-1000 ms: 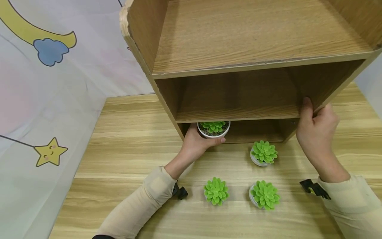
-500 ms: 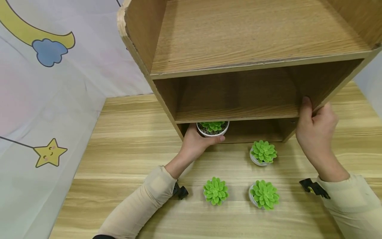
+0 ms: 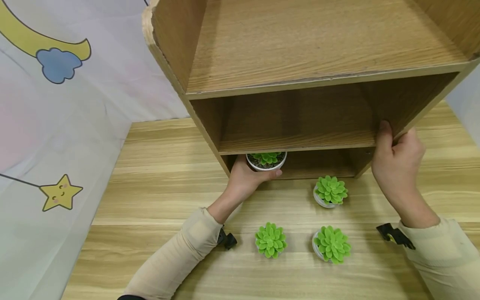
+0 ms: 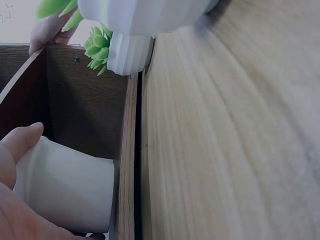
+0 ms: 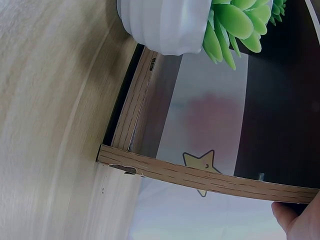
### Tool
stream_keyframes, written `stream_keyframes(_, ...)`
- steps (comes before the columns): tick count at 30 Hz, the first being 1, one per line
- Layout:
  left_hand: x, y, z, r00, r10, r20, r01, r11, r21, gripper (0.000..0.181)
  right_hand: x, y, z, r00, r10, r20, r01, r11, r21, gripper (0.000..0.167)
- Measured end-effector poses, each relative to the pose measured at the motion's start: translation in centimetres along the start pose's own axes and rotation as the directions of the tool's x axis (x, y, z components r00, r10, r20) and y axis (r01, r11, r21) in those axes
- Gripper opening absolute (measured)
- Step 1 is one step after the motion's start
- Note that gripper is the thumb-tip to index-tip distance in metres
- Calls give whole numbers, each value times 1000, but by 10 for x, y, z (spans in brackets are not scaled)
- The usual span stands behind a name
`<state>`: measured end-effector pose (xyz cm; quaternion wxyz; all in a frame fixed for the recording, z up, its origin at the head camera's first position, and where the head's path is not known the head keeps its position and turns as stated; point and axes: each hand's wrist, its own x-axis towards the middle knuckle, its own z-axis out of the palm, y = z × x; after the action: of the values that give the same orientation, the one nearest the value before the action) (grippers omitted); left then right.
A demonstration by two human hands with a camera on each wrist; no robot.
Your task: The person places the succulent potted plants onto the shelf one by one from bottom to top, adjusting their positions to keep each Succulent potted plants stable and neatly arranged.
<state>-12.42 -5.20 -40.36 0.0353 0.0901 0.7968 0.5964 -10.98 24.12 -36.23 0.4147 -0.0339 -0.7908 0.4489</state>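
My left hand grips a white pot with a green succulent inside the lowest compartment of a wooden shelf, at its left end. In the left wrist view the fingers and thumb wrap round the smooth white pot, whose base is close to the compartment's floor. My right hand grips the shelf's right side panel, thumb inside and the fingers outside. Three more potted succulents stand on the table in front: one near the shelf, one at the front right, one at the front left.
The wood-grain table extends on both sides of the shelf. A pale cloth backdrop with a moon, a cloud and a star hangs at the left and behind. Black wrist devices show by both sleeves.
The view has shifted very slightly. Both hands keep their grips, and the pot in my left hand has hardly moved.
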Motion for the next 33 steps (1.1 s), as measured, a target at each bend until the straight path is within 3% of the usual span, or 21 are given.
stream_keyframes(8, 0, -1, -1, 1000, -18, -6, 18, 1000, 14, 89, 0, -1, 1, 1000, 11, -4, -11, 1000, -11, 11)
stream_keyframes(15, 1, -4, 0, 1000, -12, -3, 12, 1000, 9, 89, 0, -1, 2, 997, 76, -14, -76, 997, -31, 20)
stream_keyframes(21, 0, -4, 0, 1000, -10, -3, 10, 1000, 2, 89, 0, -2, 2, 999, 50, -19, -50, 999, -5, 12)
stream_keyframes(33, 0, -3, 2, 1000, -13, -1, 13, 1000, 28, 90, -1, -1, 2, 999, 36, -22, -36, 999, -10, 12)
